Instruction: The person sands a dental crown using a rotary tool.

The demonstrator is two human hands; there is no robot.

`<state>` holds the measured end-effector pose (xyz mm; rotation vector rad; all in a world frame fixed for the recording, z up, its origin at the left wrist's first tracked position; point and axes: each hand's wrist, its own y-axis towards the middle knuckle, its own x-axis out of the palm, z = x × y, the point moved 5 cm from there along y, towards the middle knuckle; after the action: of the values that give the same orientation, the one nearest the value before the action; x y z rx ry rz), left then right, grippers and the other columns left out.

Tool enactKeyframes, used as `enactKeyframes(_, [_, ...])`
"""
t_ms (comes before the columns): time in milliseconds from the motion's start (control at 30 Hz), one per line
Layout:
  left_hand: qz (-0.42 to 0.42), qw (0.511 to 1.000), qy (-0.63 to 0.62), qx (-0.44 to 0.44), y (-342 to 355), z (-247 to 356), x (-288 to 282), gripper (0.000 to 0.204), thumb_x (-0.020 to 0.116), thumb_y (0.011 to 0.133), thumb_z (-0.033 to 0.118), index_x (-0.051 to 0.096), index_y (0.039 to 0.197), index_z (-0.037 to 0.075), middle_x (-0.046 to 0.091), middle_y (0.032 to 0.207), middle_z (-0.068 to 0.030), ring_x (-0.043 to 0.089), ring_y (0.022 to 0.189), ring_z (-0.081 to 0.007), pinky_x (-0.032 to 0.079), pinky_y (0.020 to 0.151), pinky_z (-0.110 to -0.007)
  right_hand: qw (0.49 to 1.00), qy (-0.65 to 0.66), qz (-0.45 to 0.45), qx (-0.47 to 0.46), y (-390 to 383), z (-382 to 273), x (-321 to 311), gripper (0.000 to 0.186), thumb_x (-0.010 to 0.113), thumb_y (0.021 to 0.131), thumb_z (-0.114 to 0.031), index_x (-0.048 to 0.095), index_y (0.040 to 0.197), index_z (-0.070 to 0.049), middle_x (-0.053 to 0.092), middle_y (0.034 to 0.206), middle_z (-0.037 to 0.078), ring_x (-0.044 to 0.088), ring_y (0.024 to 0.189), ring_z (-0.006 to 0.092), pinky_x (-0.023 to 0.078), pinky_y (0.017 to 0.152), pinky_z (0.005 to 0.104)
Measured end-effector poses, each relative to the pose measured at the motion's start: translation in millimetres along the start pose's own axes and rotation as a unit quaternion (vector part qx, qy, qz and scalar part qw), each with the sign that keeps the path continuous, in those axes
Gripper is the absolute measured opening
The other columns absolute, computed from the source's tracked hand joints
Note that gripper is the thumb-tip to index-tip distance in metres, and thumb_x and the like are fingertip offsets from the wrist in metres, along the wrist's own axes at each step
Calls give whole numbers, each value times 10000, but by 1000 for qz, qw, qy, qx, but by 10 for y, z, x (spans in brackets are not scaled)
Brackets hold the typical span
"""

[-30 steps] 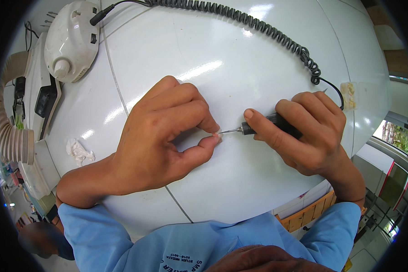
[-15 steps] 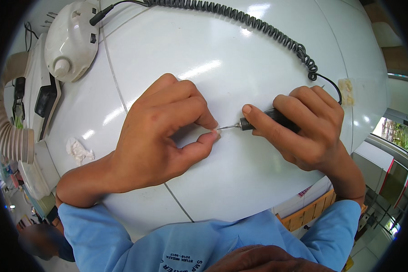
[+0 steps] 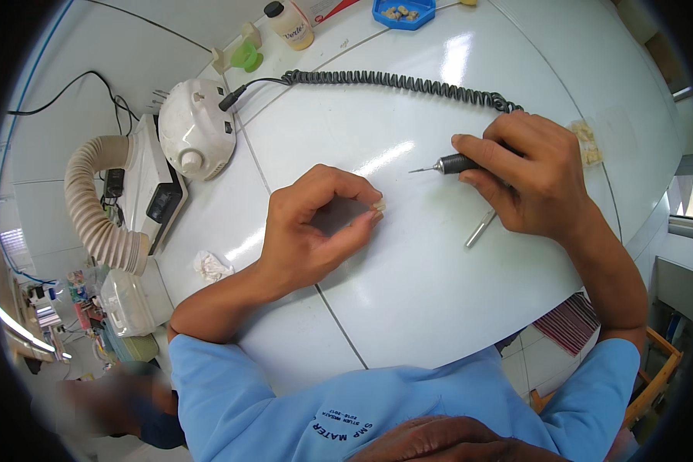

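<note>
A small cream, tooth-like piece (image 3: 379, 205) is pinched between the thumb and fingertip of my left hand (image 3: 304, 227), above the white tabletop. My right hand (image 3: 539, 173) grips a black and silver rotary handpiece (image 3: 457, 164). Its thin metal bur (image 3: 423, 169) points left and stands apart from the piece, a little above and to its right. A black coiled cord (image 3: 393, 82) runs behind both hands to a white control box (image 3: 196, 131) with a dial. Below my right hand, a short silver rod (image 3: 480, 229) lies on the table. My left fingertips partly cover the piece.
Left of the control box stands a unit with a ribbed beige hose (image 3: 85, 185). Crumpled white tissue (image 3: 211, 266) lies near my left forearm. At the back are a bottle (image 3: 289, 27), a green cup (image 3: 246, 56) and a blue tray (image 3: 389, 18). Cream pieces (image 3: 587, 142) lie far right.
The bur, which was at the piece in my left fingertips, has drawn away as my right hand moved off. The view has shifted, bringing the back of the table into sight.
</note>
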<state>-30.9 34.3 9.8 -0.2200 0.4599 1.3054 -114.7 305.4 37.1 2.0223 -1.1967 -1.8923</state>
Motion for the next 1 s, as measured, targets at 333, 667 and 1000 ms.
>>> enactKeyframes(333, [122,913,319,222,64,382,-262,236,820,934,-108,832,1113,44,829,1077,-102,796,991,-210,639,792,-369,999,-2,31,34,-82,112,88,237,930,922,-240,824,1083,-102,676,863,49,674,717,241,524,644,385])
enactKeyframes(667, [73,901,378,197,100,219,-177,301,825,883,-133,827,1123,48,797,990,-86,747,861,-228,606,740,-343,998,7,34,45,-82,103,99,210,918,942,-239,821,1071,-104,666,851,52,662,712,256,512,645,398])
enactKeyframes(1000, [109,990,-87,1,83,-230,-167,242,670,1138,-1,750,1366,3,735,1226,-33,662,1093,-94,538,986,-285,988,79,-129,-44,-34,139,-189,318,971,719,-231,807,977,-144,662,811,15,684,738,282,515,651,434])
